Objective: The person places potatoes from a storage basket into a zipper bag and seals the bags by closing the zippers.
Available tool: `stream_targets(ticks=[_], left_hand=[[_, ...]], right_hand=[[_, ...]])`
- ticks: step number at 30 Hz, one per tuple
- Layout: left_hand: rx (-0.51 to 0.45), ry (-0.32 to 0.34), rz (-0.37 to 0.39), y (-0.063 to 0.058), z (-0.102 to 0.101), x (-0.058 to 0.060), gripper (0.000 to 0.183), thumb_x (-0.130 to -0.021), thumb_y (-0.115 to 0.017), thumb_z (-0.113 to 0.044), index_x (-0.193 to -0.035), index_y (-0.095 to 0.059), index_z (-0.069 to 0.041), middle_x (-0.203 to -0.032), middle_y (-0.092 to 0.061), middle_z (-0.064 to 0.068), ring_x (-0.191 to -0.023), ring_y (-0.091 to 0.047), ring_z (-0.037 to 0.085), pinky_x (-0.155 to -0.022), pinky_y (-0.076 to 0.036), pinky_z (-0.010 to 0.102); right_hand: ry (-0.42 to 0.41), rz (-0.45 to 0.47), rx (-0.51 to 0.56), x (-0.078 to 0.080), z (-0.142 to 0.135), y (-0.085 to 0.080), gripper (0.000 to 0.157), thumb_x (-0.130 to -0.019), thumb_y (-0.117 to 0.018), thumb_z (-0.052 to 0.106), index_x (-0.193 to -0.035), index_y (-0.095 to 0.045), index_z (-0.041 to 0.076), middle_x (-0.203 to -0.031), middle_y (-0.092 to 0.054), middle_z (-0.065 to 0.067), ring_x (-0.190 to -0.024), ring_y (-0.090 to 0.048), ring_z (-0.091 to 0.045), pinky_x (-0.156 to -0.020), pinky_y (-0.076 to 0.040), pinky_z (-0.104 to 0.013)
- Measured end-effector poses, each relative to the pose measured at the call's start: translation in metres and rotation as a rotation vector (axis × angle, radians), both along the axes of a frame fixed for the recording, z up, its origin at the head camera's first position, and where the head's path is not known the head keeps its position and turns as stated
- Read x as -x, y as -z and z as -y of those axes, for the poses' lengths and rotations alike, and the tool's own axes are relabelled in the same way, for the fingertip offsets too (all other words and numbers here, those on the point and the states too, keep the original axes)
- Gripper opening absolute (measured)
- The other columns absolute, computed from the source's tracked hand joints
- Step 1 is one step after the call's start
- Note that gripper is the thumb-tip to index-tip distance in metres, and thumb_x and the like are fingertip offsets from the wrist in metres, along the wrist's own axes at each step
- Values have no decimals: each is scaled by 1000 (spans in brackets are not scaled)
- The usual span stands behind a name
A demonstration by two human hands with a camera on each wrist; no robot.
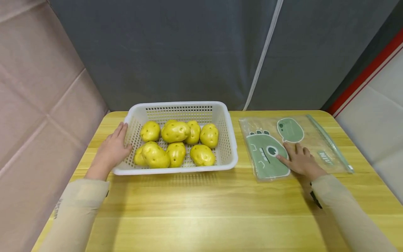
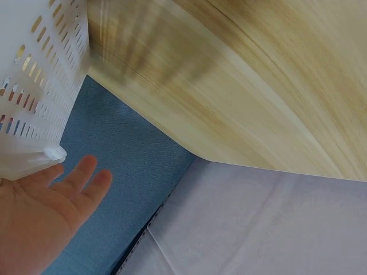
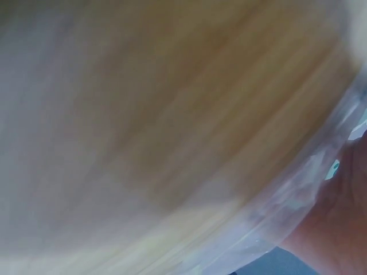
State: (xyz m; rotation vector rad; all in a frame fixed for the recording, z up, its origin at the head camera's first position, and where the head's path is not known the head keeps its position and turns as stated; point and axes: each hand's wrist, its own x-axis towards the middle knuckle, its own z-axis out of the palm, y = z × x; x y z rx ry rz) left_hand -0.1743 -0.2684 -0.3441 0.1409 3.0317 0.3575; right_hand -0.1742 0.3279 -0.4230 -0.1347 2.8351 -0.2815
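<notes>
A white plastic basket (image 1: 185, 170) with slotted walls holds several yellow potatoes (image 1: 155, 155). My left hand (image 1: 114, 147) rests against its left rim, fingers extended along the outside and thumb near the rim's top. The left wrist view shows those fingers (image 2: 86, 186) fairly straight beside the basket's outer wall (image 2: 40, 86). On the right, a clear zip bag (image 1: 256, 124) printed with a green dinosaur lies flat. My right hand (image 1: 300, 161) rests palm down on this bag, fingers spread. In the right wrist view only part of that hand (image 3: 338, 223) shows, next to the bag's crinkled plastic (image 3: 287, 206).
Both things lie on a wooden table (image 1: 201, 210) with rounded back corners. A dark grey curtain (image 1: 173, 52) hangs behind it. A pale padded wall (image 1: 41, 105) stands to the left, and a white panel with a red stripe (image 1: 371, 73) to the right.
</notes>
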Motion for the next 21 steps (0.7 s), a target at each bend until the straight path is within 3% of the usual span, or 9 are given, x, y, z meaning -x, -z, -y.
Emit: stream_targets(ticks=[21], left_hand=[[2, 8, 7, 2, 3, 1, 79, -91, -49, -22, -151, -4, 4, -157, -6, 29, -127, -31, 60, -102, -33, 69]], right_hand=[[-21, 16, 18, -5, -1, -4, 82, -96, -33, 60, -152, -12, 3, -145, -5, -46, -127, -11, -70, -101, -19, -78]])
